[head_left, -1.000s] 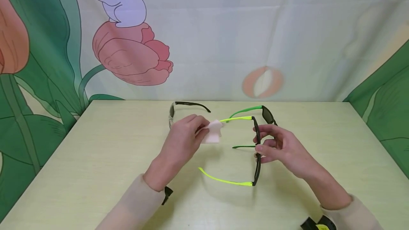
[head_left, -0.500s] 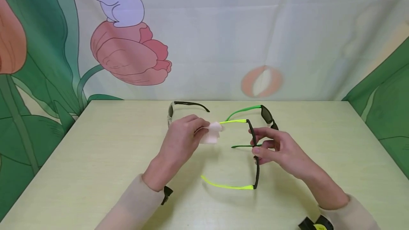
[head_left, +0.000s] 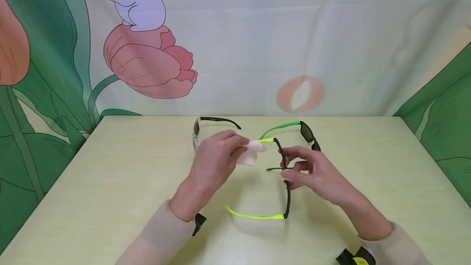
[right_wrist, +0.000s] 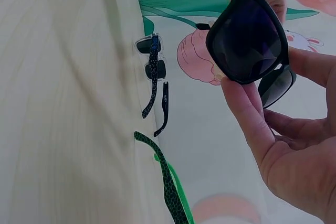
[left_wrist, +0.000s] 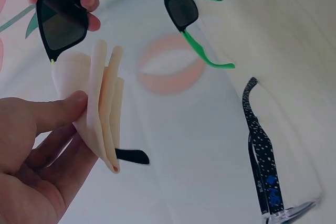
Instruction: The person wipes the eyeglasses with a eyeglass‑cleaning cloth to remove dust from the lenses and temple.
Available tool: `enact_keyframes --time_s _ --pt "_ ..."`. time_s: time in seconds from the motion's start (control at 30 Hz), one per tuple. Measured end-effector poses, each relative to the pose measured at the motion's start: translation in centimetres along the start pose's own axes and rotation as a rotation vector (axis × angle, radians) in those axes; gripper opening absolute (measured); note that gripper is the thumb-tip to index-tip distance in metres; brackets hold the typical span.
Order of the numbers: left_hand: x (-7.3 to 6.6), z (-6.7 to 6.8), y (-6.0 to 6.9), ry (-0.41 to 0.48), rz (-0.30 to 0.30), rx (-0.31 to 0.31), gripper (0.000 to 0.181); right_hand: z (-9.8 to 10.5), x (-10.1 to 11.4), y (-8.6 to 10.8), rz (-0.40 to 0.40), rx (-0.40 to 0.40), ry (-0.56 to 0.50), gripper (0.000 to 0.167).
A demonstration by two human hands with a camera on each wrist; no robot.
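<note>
Black-framed sunglasses with yellow temples (head_left: 288, 199) are held up over the table by my right hand (head_left: 312, 173), thumb and fingers pinching the frame near its middle. In the right wrist view, a dark lens (right_wrist: 249, 40) faces the camera beside the fingers. My left hand (head_left: 215, 162) pinches a folded pale cloth (head_left: 248, 156), which covers part of the far yellow temple. From the left wrist view, the thumb presses on the cloth (left_wrist: 100, 98) and a dark temple tip (left_wrist: 132, 156) sticks out below its folds.
Behind the left hand, clear-framed sunglasses with dark temples (head_left: 220, 119) lie on the table (head_left: 128, 183). Green-templed sunglasses (head_left: 307, 132) lie behind the right hand. A printed curtain (head_left: 239, 44) hangs along the table's back edge.
The held sunglasses and my right hand have shifted left, towards the cloth. My left hand has moved slightly right, and less of the far yellow temple shows.
</note>
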State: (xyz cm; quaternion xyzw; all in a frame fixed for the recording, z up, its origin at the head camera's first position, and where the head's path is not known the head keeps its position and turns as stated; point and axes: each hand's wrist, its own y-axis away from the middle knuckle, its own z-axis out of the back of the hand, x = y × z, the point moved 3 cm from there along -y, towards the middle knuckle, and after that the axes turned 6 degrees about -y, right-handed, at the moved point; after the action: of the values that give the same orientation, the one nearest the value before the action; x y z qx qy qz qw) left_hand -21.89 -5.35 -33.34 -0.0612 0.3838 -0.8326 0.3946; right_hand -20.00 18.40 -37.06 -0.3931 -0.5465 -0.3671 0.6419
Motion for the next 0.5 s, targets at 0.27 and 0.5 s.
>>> enact_keyframes --time_s 0.27,0.5 --pt "-1.2 0.0 -0.7 0.004 -0.014 0.018 0.017 -1.1 0.1 -0.3 -0.013 0.016 0.038 0.048" --pt "-1.9 0.1 -0.9 -0.022 -0.047 0.028 0.016 -1.6 0.3 -0.4 -0.046 0.035 0.023 0.052"
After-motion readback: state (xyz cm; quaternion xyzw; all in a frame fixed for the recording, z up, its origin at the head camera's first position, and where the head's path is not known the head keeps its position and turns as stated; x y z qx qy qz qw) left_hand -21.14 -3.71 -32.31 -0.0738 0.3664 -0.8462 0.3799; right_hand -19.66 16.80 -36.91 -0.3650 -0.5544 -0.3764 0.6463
